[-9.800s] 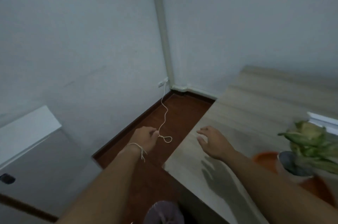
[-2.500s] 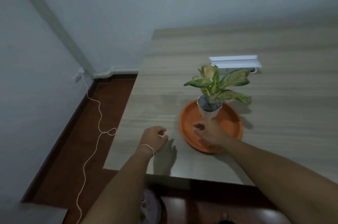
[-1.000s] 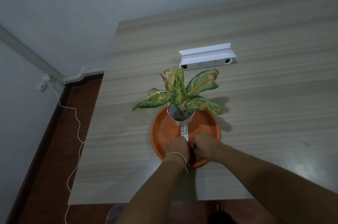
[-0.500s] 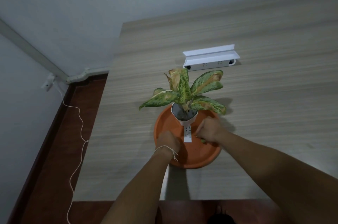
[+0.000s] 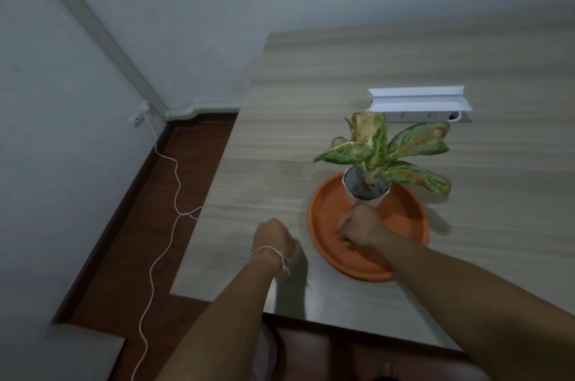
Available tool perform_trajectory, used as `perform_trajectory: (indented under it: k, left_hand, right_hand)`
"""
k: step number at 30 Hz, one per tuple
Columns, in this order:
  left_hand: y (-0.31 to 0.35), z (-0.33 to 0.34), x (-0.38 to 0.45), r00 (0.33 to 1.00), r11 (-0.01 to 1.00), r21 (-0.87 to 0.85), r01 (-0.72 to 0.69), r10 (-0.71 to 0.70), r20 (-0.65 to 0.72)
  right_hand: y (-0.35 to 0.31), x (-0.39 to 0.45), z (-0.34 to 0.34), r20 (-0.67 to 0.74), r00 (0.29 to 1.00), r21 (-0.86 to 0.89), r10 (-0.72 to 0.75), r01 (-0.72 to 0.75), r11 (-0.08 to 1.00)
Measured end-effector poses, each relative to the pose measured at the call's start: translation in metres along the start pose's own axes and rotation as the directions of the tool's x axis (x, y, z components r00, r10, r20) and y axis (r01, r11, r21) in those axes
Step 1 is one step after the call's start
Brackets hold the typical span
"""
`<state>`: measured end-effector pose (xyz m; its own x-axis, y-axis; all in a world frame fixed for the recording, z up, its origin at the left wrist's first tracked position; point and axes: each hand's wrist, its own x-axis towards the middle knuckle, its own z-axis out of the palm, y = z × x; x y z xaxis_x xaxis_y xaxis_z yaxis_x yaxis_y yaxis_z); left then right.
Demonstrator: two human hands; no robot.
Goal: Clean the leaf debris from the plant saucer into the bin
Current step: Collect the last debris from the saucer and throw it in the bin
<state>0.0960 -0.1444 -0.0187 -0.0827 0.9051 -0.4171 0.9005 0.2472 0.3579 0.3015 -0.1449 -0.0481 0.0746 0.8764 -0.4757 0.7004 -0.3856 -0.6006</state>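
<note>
The right hand (image 5: 359, 226) was inside the orange saucer (image 5: 326, 209), on its near-left part, just in front of the white pot (image 5: 367, 190). Its grip was closed into a fist, knuckles up. A small green bit of leaf debris (image 5: 346, 242) showed at the lower edge of the fist, against the saucer floor; whether the fingers really held it or only covered it, I cannot tell.

The left hand (image 5: 273, 239) was apart from the saucer, to its left, over the bare tabletop (image 5: 280, 147). Its grip was also closed, and what it held, if anything, was hidden. A thin white string (image 5: 270, 253) was tied on that wrist.

The plant (image 5: 382, 150) stood upright in the pot, at the far side of the saucer. Behind it a white power strip (image 5: 420, 115) lay on the tabletop.
</note>
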Motion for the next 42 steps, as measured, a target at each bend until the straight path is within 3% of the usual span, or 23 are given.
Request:
perform_trajectory:
  k: [8,18,26,37,40,42]
  left_hand:
    - [-0.12,-0.041,-0.031,0.982,0.987,-0.01,0.158,-0.158,-0.108]
    - [-0.286,-0.069,-0.096,0.878,0.857,-0.291,0.426,-0.469,-0.094]
    - [-0.366,-0.059,-0.131,0.806,0.751,-0.426,0.504,-0.586,-0.081]
    - [-0.429,-0.006,-0.141,0.777,0.512,-0.703,0.494,-0.622,0.093]
    - [-0.434,0.004,-0.141,0.771,0.409,-0.795,0.448,-0.626,0.113]
    - [-0.433,0.006,-0.138,0.761,0.275,-0.87,0.41,-0.629,0.16]
  right_hand:
    - [-0.078,-0.015,0.063,0.02,0.99,-0.043,-0.138,0.138,0.989]
    - [-0.193,-0.048,0.185,0.154,0.952,-0.001,-0.265,0.269,0.963]
    - [-0.239,-0.084,0.29,0.301,0.899,-0.058,-0.318,0.35,0.935]
    - [-0.228,-0.1,0.372,0.416,0.856,-0.119,-0.305,0.384,0.916]
    - [-0.222,-0.101,0.383,0.423,0.858,-0.106,-0.292,0.367,0.924]
    - [-0.221,-0.099,0.389,0.422,0.865,-0.104,-0.273,0.345,0.933]
